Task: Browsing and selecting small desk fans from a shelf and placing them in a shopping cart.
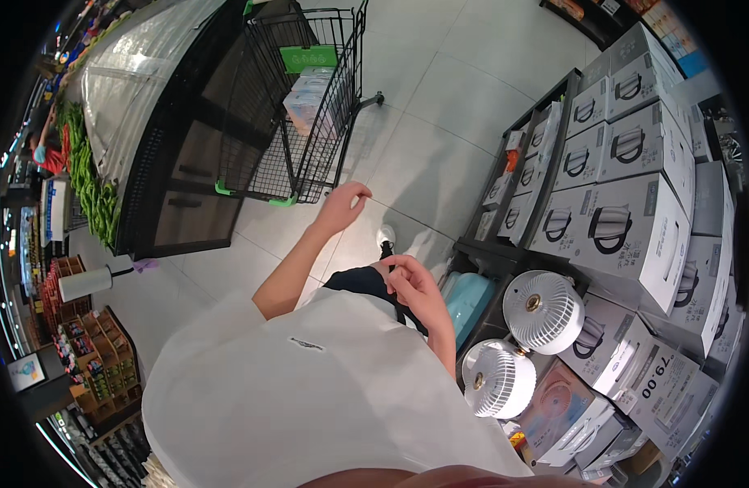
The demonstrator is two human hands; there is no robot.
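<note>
My left hand (344, 208) hangs in the air in front of me, close to the near end of a black wire shopping cart (309, 106) but apart from it. Its fingers bend loosely and nothing shows in them. Inside the cart lies a pale, patterned carton (312, 102) below a green panel (308, 58). In front of my right hip my right hand (418, 290) is curled, thumb close to the forefinger, with nothing visible in its grasp. Two white round fans (544, 312) with caged fronts stand nearest to this hand, to its right, without contact.
Stacked kettle boxes (614, 220) fill the right side beside a dark shelf (521, 175). A light-blue plastic item (470, 307) sits low near the fans. At left stands a dark display case (191, 187) with green vegetables (88, 175) beyond it. Pale floor tiles (439, 154) run between.
</note>
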